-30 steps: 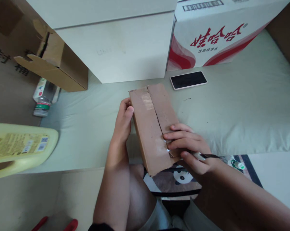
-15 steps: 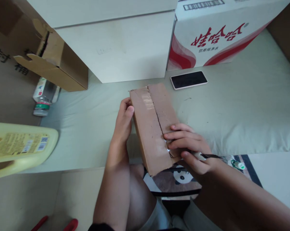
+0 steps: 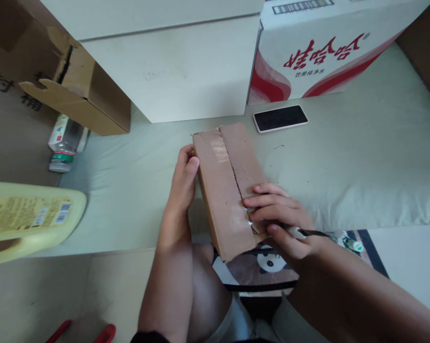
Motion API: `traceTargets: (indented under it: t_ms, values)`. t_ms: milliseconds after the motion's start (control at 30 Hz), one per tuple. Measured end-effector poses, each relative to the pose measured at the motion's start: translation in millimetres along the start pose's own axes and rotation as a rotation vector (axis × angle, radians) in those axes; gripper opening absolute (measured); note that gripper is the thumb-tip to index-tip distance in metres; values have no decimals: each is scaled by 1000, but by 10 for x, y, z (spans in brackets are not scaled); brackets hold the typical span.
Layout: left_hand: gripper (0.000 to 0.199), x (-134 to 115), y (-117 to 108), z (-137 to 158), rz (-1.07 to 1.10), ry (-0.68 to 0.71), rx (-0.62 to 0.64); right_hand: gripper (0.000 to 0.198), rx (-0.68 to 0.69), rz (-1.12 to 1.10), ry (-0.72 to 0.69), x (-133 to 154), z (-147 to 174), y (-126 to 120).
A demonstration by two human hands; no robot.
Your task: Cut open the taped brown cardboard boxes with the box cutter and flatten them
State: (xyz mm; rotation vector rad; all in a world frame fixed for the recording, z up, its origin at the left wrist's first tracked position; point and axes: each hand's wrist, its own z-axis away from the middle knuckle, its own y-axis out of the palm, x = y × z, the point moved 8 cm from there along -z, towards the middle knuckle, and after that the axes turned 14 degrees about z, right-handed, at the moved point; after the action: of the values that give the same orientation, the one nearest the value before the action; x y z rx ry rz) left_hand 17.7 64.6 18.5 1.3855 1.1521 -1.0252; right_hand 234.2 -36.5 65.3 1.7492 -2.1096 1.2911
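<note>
A brown cardboard box [image 3: 220, 190] is tilted above my lap, with a long slit between its top flaps and shiny tape near its lower end. My left hand [image 3: 184, 176] is closed on the box's upper left edge, thumb on the near side. On the lower right part of the box lie the fingers of my right hand [image 3: 282, 214], their tips at the slit. A slim knife-like tool [image 3: 300, 232], pale at one end and black at the other, is tucked in my right hand by the thumb; much of it is hidden.
A phone [image 3: 281, 119] lies on the pale green cushion [image 3: 361, 162]. Behind it stand a white box [image 3: 196, 71] and a red-and-white carton [image 3: 315, 62]. To the left are an open cardboard carton [image 3: 93, 95], a plastic bottle [image 3: 66, 143] and a yellow jug [image 3: 39, 219].
</note>
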Motion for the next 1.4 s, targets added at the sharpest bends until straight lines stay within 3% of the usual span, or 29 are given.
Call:
traceTargets:
  t_ms: [1400]
  values:
    - [61,8,-19,-26,-96,16,-42,27,3,-1,8,-9,13,-5]
